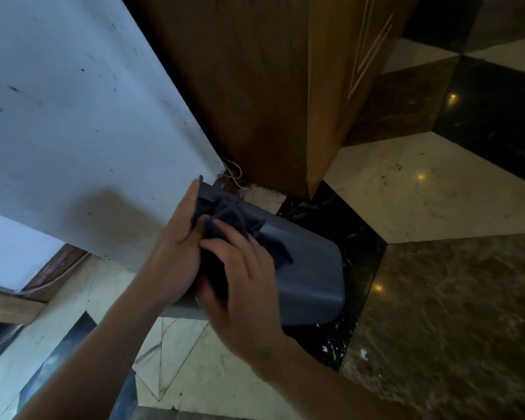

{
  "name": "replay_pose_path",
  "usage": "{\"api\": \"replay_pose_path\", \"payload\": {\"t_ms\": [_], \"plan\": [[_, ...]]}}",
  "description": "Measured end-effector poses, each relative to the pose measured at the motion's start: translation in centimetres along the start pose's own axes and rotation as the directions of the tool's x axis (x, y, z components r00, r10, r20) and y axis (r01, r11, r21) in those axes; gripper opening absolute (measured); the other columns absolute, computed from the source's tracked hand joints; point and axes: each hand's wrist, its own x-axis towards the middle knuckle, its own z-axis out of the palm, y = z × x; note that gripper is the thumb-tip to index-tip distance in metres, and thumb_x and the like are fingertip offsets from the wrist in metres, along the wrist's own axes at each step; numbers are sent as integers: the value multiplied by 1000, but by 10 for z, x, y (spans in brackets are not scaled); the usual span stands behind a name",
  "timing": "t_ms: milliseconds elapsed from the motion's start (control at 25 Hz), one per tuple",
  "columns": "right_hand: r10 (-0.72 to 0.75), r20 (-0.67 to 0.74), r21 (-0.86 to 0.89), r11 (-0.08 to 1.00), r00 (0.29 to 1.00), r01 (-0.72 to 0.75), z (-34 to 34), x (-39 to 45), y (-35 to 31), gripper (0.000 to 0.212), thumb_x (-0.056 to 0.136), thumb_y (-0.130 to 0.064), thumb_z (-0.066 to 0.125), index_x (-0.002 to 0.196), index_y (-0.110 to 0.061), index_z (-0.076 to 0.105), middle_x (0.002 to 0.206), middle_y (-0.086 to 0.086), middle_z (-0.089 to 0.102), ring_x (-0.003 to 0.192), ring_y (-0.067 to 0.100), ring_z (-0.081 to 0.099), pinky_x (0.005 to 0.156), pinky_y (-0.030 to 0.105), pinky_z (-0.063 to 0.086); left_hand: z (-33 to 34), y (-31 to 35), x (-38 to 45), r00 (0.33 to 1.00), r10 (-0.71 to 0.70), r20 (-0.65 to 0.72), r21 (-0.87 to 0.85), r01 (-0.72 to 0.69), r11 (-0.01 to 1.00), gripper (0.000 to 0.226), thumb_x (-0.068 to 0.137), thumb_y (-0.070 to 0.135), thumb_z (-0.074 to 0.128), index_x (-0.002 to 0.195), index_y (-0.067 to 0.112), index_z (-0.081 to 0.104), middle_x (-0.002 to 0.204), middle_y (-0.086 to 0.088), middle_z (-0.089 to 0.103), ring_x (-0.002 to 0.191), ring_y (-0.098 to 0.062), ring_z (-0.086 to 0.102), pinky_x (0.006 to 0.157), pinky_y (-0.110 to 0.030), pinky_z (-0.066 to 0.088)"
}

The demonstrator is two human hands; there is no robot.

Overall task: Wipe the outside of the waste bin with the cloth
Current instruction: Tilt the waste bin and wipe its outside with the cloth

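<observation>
Where the view fails: the whole scene is dim and a little blurred, so fine detail on the dark things is hard to read.
Hidden parts: the near top edge of the bin (pixel 309 277) lies under both hands and the cloth (pixel 240 219), and its opening cannot be made out.
Cut off: both forearms run out of the bottom of the view; the cabinet (pixel 255 86) and the wall (pixel 73 101) run out at the top.
Hard to tell: where the cloth ends and the bin begins, as both are dark blue-grey; the cloth's lower part is lost between the two hands.
Bin, place: on the floor (pixel 437 192) in the corner, close against the white wall on its left and just in front of the foot of the wooden cabinet, standing on a black tile.
Bin, look: dark plastic, with a rounded lower corner showing to the right.
Left hand (pixel 176 253): fingers fairly straight and together, laid flat along the bin's wall-side edge, thumb towards the cloth; it touches the bin and seems to brace it, not clenched.
Right hand (pixel 243 283): fingers curled down over the bunched cloth, pressing it onto the bin's upper side; a grasp on the cloth.
Cloth: crumpled, loose folds spilling beyond the right fingers onto the bin's side.
Behind the bin: thin pale wires (pixel 235 174) at the corner.
</observation>
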Motion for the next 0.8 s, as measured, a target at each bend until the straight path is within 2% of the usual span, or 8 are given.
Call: {"api": "replay_pose_path", "payload": {"t_ms": [80, 120, 240, 320, 440, 560, 680, 800], "plan": [[37, 34, -103, 994, 999, -33, 2, 4, 5, 40, 91, -42, 53, 130, -33, 48, 154, -12, 43, 140, 25, 42, 110, 49, 36, 0, -2, -3, 999, -21, -43, 19, 22, 1000, 48, 102, 33, 35, 149, 40, 24, 115, 41, 53, 104, 23, 49, 82, -1, 37], [48, 41, -145, 989, 998, -41, 3, 5, 10, 39, 91, -45, 52, 128, -32, 50, 154, -12, 44, 140, 27, 42, 109, 50, 36, -2, -3, -3, 998, -21, -57, 31, 22, 999, 48, 102, 38, 34, 149, 39, 24, 119, 36, 52, 103, 25, 47, 79, 1, 35], [154, 30, -202, 969, 988, -145, -4, 9, 38, 36, 86, -43, 52, 121, -34, 52, 149, -11, 49, 135, 28, 46, 108, 46, 36, -11, -4, -4, 997, -40, -64, 103, 46, 994, 59, 95, 48, 30, 151, 36, 21, 147, 18, 36, 118, 19, 36, 91, 2, 24], [297, -1, -254, 923, 955, -288, -18, 8, 71, 36, 86, -43, 48, 120, -34, 52, 145, -11, 51, 134, 26, 46, 107, 42, 33, -17, -6, -7, 993, -80, -87, 148, 93, 985, 63, 92, 50, 28, 152, 37, 17, 151, 20, 24, 122, 17, 19, 93, 3, 15], [432, -43, -255, 867, 901, -428, -45, -7, 119, 34, 90, -39, 45, 120, -27, 56, 140, -7, 52, 131, 26, 45, 105, 36, 33, -21, -8, -14, 986, -117, -115, 160, 135, 978, 63, 91, 52, 25, 152, 39, 15, 152, 21, 21, 121, 15, 15, 96, -5, 13], [480, -130, -247, 832, 868, -497, -50, -25, 120, 31, 92, -33, 45, 117, -21, 57, 138, -2, 50, 125, 29, 45, 97, 29, 27, -19, -7, -20, 989, -77, -127, 188, 100, 977, 60, 94, 48, 26, 152, 37, 17, 141, 36, 14, 106, 35, 9, 77, 15, 7], [427, -154, -224, 863, 891, -452, -35, -34, 76, 26, 90, -34, 46, 113, -25, 54, 134, -4, 51, 120, 28, 42, 93, 32, 26, -11, -7, -24, 985, -78, -151, 164, 102, 981, 54, 100, 40, 30, 152, 35, 17, 134, 39, 15, 104, 34, 10, 72, 17, 8], [257, -33, -134, 956, 966, -259, -12, -29, 19, 27, 88, -35, 50, 114, -31, 51, 136, -7, 48, 123, 25, 36, 100, 35, 26, -5, -9, -24, 983, -56, -176, 150, 83, 985, 53, 101, 37, 33, 152, 31, 20, 141, 20, 29, 105, 27, 22, 73, 15, 14]]}}
